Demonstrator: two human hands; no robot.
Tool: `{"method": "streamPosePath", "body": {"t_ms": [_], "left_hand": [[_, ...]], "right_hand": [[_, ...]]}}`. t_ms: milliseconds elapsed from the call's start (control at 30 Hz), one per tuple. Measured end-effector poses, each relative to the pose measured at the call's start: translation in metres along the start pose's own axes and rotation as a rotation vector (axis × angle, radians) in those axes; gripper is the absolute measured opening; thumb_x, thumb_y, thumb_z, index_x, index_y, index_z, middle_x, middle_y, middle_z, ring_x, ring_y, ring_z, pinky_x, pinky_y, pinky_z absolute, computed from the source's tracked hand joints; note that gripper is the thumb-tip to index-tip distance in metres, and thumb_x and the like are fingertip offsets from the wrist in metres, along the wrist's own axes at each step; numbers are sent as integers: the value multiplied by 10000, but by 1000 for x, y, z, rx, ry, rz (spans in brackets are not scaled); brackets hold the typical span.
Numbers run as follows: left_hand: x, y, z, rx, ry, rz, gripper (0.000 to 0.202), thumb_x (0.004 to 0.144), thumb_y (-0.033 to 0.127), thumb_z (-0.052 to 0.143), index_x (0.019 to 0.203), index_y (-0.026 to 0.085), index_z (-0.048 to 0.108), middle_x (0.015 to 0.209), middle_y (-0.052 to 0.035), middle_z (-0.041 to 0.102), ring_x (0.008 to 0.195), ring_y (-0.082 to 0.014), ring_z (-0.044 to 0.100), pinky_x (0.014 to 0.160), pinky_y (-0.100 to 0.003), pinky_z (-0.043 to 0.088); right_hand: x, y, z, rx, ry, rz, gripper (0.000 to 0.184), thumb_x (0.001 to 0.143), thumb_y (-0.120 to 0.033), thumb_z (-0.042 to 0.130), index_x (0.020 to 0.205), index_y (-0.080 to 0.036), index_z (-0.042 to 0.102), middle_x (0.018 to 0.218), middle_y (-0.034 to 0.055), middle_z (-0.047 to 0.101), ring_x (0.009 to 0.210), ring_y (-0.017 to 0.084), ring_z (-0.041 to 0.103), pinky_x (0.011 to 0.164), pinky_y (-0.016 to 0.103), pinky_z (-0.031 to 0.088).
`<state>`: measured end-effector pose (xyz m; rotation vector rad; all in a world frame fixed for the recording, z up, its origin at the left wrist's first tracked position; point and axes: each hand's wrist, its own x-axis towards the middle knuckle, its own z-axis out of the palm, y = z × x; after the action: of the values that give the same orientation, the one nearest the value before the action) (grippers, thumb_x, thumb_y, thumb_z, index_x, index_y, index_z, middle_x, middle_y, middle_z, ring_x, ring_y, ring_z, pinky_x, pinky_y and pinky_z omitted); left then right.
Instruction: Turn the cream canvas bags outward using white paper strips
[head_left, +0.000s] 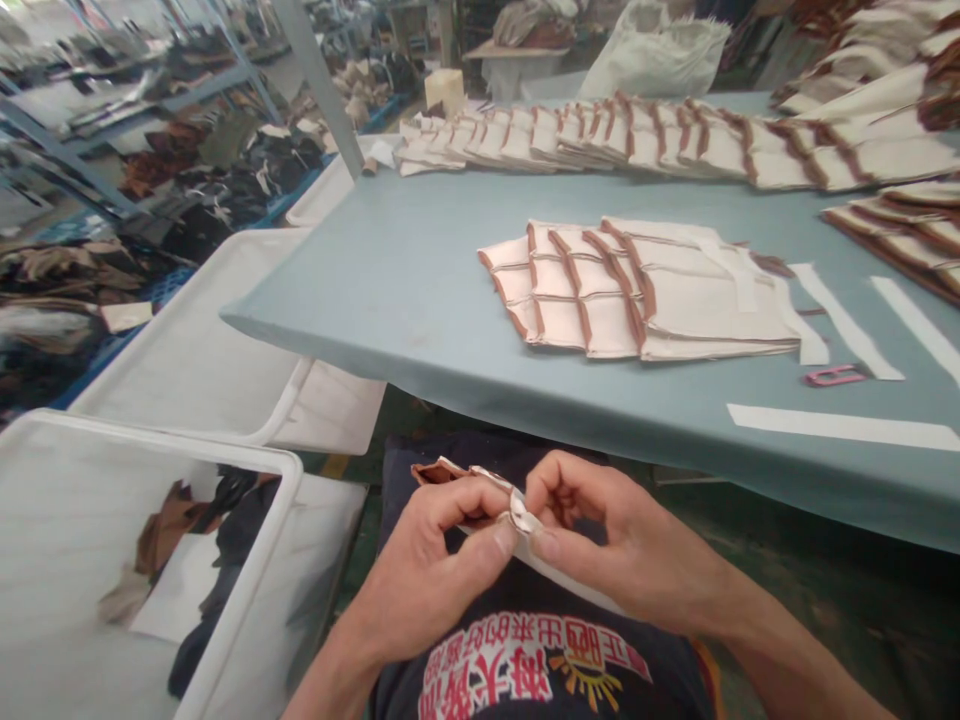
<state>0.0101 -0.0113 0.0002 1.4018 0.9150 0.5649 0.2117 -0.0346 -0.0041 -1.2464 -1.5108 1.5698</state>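
Observation:
Both of my hands meet low in front of my dark shirt, below the table's near edge. My left hand (431, 560) is closed in a pinch on a small cream fabric piece with brown trim (480, 478). My right hand (600, 530) pinches the same piece at its right end, thumb against thumb. A white strip hangs from the piece under my right hand. On the blue-grey table (390, 280) ahead lies a fanned stack of cream panels with brown edging (637, 290).
A long row of similar panels (637, 135) runs along the table's far side, with more stacked at the right. White strips (840, 425) and a pink clip (832, 376) lie at the right front. White bins (150, 560) with scraps stand at my left. Shelves fill the left background.

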Motion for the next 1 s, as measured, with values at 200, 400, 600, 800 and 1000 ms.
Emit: {"method": "streamPosePath", "body": {"t_ms": [200, 400, 600, 800, 1000], "left_hand": [[3, 2, 4, 40, 8, -7, 161, 916, 274, 615, 815, 157, 662, 872, -47, 679, 836, -185, 566, 799, -312, 438], [4, 3, 7, 74, 4, 6, 215, 941, 295, 584, 782, 160, 637, 824, -25, 626, 787, -165, 522, 753, -301, 408], [2, 1, 7, 148, -1, 36, 255, 954, 310, 574, 753, 160, 620, 816, -30, 637, 773, -163, 528, 732, -299, 388], [2, -2, 4, 95, -26, 22, 296, 986, 369, 582, 801, 158, 678, 818, -22, 646, 779, -158, 533, 742, -282, 412], [4, -2, 7, 41, -2, 11, 333, 990, 408, 579, 813, 150, 693, 852, -40, 673, 797, -167, 559, 746, -280, 431]], "right_hand": [[-3, -1, 2, -123, 127, -86, 79, 877, -169, 632, 844, -200, 567, 744, -38, 576, 637, 103, 509, 581, 226, 419], [-6, 2, 1, -55, 109, -29, 140, 935, -290, 627, 853, -193, 570, 728, -37, 553, 633, 109, 478, 567, 231, 401], [-6, -3, -2, 8, 92, 15, 119, 882, -272, 623, 823, -182, 571, 713, -35, 548, 644, 107, 465, 566, 216, 378], [-8, -12, -11, -20, 12, 58, 70, 862, -241, 642, 861, -176, 616, 761, -14, 620, 667, 116, 535, 613, 231, 442], [-7, -18, -12, -247, 49, -34, 11, 867, -179, 637, 866, -187, 645, 782, -16, 679, 698, 121, 603, 649, 232, 496]]}}
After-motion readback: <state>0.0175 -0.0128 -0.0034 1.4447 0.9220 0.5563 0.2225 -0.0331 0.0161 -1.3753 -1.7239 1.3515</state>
